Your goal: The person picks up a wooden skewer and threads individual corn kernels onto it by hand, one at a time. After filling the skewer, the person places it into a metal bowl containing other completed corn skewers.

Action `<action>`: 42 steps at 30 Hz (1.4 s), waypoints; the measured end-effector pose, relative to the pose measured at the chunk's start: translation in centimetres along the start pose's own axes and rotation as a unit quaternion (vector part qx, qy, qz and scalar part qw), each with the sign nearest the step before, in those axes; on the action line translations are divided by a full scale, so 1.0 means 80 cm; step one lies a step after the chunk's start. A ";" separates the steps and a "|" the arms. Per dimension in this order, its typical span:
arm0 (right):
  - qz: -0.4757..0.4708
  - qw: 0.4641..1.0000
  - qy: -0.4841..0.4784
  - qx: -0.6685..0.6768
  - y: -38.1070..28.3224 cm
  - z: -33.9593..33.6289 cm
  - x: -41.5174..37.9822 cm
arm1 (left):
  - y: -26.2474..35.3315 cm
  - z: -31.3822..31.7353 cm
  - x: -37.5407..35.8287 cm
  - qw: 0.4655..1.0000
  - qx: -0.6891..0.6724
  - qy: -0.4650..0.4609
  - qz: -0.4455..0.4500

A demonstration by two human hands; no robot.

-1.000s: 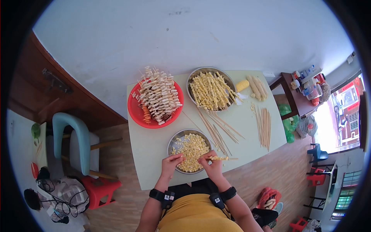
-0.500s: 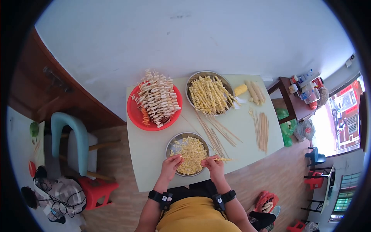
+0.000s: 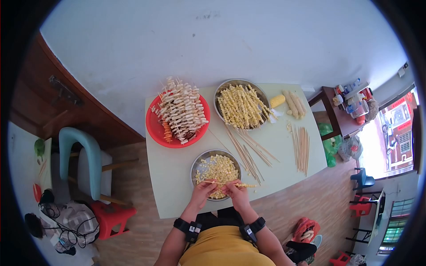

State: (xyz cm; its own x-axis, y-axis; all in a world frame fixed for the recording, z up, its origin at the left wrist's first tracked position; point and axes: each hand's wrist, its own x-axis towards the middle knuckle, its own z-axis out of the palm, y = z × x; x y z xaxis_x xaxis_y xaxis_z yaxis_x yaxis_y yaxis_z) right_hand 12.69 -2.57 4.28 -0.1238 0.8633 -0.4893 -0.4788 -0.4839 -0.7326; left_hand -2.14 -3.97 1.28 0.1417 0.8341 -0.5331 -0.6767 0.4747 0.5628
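Above the near metal bowl of corn kernels [image 3: 216, 165], a thin wooden skewer [image 3: 245, 185] lies crosswise between both hands, with kernels threaded on its right part. My left hand [image 3: 203, 191] is closed on the skewer's left part. Closed round the threaded part, my right hand [image 3: 237, 193] leaves kernels sticking out to its right. Behind stands a metal bowl with many corn skewers [image 3: 242, 106]. To its left, a red basin [image 3: 155, 133] holds pale sliced food on skewers [image 3: 182, 111].
Loose bare skewers [image 3: 246, 153] lie mid-table, and another bundle [image 3: 301, 150] lies to the right. A peeled corn piece [image 3: 277, 101] and pale cobs [image 3: 294, 105] are at the back right. A blue chair [image 3: 82, 137] and red stool [image 3: 111, 219] stand left.
My hands have come closer together, and the skewer has shifted left with my right hand. My left hand has moved slightly right and down.
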 end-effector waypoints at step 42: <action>-0.061 0.988 0.042 -0.135 0.005 -0.016 0.009 | -0.006 0.009 0.014 0.977 0.213 -0.025 0.004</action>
State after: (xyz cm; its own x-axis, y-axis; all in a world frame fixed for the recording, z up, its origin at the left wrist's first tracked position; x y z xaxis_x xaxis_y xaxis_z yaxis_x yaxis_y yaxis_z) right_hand 13.49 -2.31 3.04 -0.0027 0.9079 -0.4191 -0.2345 -0.4080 -0.8824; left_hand -1.16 -3.03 0.87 0.1791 0.8458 -0.5025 -0.3164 0.5332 0.7846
